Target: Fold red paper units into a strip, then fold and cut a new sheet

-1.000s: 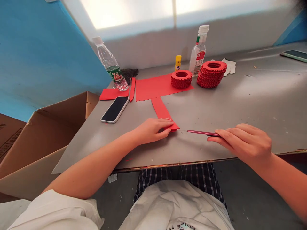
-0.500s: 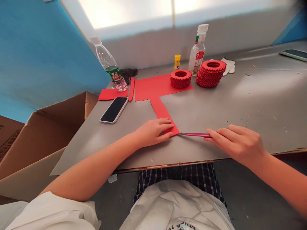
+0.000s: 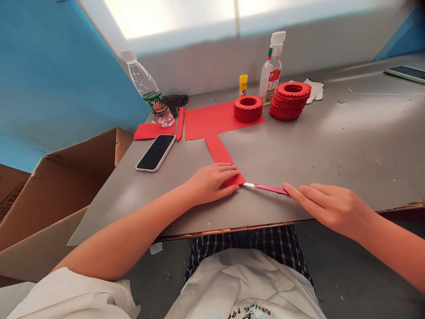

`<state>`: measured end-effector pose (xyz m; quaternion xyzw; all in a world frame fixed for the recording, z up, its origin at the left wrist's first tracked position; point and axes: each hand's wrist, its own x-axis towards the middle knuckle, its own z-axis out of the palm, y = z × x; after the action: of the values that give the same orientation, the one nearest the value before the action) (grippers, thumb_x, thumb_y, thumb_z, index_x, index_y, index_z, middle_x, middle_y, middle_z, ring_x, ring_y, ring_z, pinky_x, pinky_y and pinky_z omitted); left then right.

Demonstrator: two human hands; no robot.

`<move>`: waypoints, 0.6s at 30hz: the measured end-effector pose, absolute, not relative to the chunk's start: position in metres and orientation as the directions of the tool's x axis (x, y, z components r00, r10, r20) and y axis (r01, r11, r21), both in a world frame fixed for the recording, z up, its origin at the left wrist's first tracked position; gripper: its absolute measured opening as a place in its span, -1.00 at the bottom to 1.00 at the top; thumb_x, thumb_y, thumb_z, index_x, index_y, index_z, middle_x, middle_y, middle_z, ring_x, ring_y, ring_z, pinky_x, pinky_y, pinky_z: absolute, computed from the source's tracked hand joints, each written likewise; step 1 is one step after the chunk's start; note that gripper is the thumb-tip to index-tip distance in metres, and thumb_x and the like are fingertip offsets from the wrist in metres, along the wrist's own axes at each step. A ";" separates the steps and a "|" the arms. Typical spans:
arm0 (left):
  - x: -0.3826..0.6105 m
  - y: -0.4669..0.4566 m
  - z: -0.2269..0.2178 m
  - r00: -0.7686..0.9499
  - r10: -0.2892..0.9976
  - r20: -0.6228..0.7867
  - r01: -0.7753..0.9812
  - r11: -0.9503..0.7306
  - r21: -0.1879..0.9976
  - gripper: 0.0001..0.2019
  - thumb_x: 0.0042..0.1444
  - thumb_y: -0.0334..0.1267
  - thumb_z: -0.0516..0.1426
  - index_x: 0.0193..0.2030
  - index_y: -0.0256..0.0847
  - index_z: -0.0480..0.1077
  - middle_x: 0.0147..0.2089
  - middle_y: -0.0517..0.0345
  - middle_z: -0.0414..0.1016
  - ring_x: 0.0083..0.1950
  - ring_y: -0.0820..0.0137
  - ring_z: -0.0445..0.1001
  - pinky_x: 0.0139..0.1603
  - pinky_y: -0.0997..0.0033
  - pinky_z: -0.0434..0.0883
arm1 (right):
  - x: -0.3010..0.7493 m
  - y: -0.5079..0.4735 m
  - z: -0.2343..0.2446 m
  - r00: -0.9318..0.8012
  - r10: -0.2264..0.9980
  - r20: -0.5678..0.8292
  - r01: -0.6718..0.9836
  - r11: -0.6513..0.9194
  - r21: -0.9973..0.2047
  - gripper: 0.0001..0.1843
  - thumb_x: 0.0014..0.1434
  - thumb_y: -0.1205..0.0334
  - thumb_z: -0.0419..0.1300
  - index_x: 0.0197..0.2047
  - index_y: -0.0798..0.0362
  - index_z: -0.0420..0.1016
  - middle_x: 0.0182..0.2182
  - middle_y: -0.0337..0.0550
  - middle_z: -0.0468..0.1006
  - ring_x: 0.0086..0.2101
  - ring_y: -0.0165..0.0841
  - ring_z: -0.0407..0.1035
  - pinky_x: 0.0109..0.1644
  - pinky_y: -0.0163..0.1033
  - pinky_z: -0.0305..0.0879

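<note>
Red paper strip (image 3: 219, 155), lying flat on the grey surface (image 3: 332, 146) and running from the near edge of the large red sheet (image 3: 212, 122) toward the person. Left hand (image 3: 210, 182) is open, palm down with fingers together, covering the strip's near end; this flat pressure appears to pin the paper against sliding. Right hand (image 3: 330, 209) is extended with fingers nearly straight, its fingertips at the rear of a slender pink tool (image 3: 270, 189). Whether the tool is actually gripped cannot be told. The tool's pale metal tip meets the strip's near end, and its low angle appears to keep it close to the surface. Farther out, a narrow red strip (image 3: 180, 124) lies just left of the sheet, with a small red paper piece (image 3: 152, 131) beside it. A stacked red paper ring (image 3: 290, 102) stands just past the sheet's right corner, and a shorter red paper ring (image 3: 248, 108) sits on the sheet. Behind the sheet stand a glue stick (image 3: 243, 85) and a capped glue bottle (image 3: 270, 73), its contents unclear. A clear plastic water bottle (image 3: 148, 88) stands left of the sheet. An open cardboard box (image 3: 69, 186) sits lower down, left of the sheet; its contents cannot be seen.
</note>
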<state>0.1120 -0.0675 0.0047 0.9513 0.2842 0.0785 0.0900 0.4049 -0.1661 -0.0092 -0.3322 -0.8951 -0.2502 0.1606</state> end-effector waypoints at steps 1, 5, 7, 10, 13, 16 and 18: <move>0.112 -0.068 0.006 0.823 0.560 0.096 0.531 -0.818 0.219 -0.58 0.18 -0.03 -0.05 0.07 -0.22 0.31 0.14 0.01 0.32 0.19 0.29 0.25 0.18 0.26 0.23 | 0.404 -0.166 -0.008 -0.726 0.506 0.465 0.676 0.648 0.351 -0.52 0.10 0.51 0.11 0.10 0.08 0.26 -0.49 -0.27 0.47 -0.52 -0.45 0.31 -0.45 -0.28 0.16; 0.115 -0.068 0.007 0.810 0.577 0.110 0.543 -0.807 0.232 -0.63 0.21 -0.06 -0.09 0.02 -0.19 0.34 0.09 0.04 0.37 0.17 0.32 0.29 0.14 0.30 0.27 | 0.399 -0.167 0.000 -0.731 0.454 0.510 0.674 0.601 0.430 -0.62 0.06 0.50 0.17 -0.03 0.08 0.37 -0.56 -0.33 0.46 -0.58 -0.50 0.26 -0.50 -0.29 0.10; 0.115 -0.068 0.008 0.805 0.581 0.117 0.546 -0.804 0.237 -0.64 0.21 -0.07 -0.09 0.00 -0.18 0.35 0.08 0.05 0.38 0.16 0.31 0.30 0.13 0.30 0.28 | 0.397 -0.167 0.003 -0.733 0.425 0.531 0.672 0.571 0.471 -0.67 0.03 0.49 0.20 -0.10 0.09 0.40 -0.60 -0.36 0.45 -0.61 -0.52 0.22 -0.52 -0.30 0.06; 0.116 -0.069 0.007 0.802 0.586 0.113 0.553 -0.801 0.230 -0.63 0.21 -0.06 -0.09 -0.02 -0.18 0.36 0.09 0.04 0.37 0.16 0.30 0.29 0.13 0.30 0.28 | 0.396 -0.167 0.003 -0.732 0.412 0.543 0.674 0.559 0.484 -0.69 0.02 0.49 0.21 -0.12 0.10 0.40 -0.63 -0.37 0.43 -0.62 -0.52 0.21 -0.53 -0.31 0.04; 0.116 -0.071 0.006 0.809 0.579 0.102 0.553 -0.808 0.205 -0.61 0.19 -0.04 -0.07 0.02 -0.19 0.35 0.13 0.01 0.32 0.17 0.26 0.27 0.15 0.27 0.26 | 0.398 -0.168 -0.001 -0.739 0.482 0.471 0.671 0.594 0.444 -0.59 0.05 0.54 0.13 -0.02 0.09 0.36 -0.60 -0.35 0.42 -0.60 -0.51 0.21 -0.50 -0.31 0.02; 0.115 -0.074 0.004 0.840 0.530 0.115 0.510 -0.845 0.161 -0.55 0.15 -0.01 -0.04 0.08 -0.24 0.31 0.22 -0.07 0.19 0.22 0.20 0.19 0.20 0.21 0.18 | 0.399 -0.169 -0.003 -0.742 0.576 0.344 0.671 0.627 0.396 -0.50 0.13 0.47 0.06 0.14 -0.02 0.24 -0.59 -0.36 0.37 -0.62 -0.51 0.18 -0.49 -0.30 0.00; 0.115 -0.075 0.002 0.864 0.493 0.103 0.479 -0.867 0.139 -0.48 0.13 0.03 -0.03 0.13 -0.29 0.25 0.26 -0.11 0.12 0.26 0.16 0.10 0.24 0.17 0.11 | 0.400 -0.168 -0.004 -0.739 0.608 0.289 0.672 0.636 0.380 -0.48 0.16 0.37 0.04 0.19 -0.08 0.16 -0.56 -0.36 0.36 -0.63 -0.52 0.16 -0.50 -0.31 -0.01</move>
<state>0.1150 -0.0751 0.0025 0.9638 0.2521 0.0679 0.0545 0.3997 -0.1682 -0.0038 -0.3549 -0.9018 -0.2373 0.0671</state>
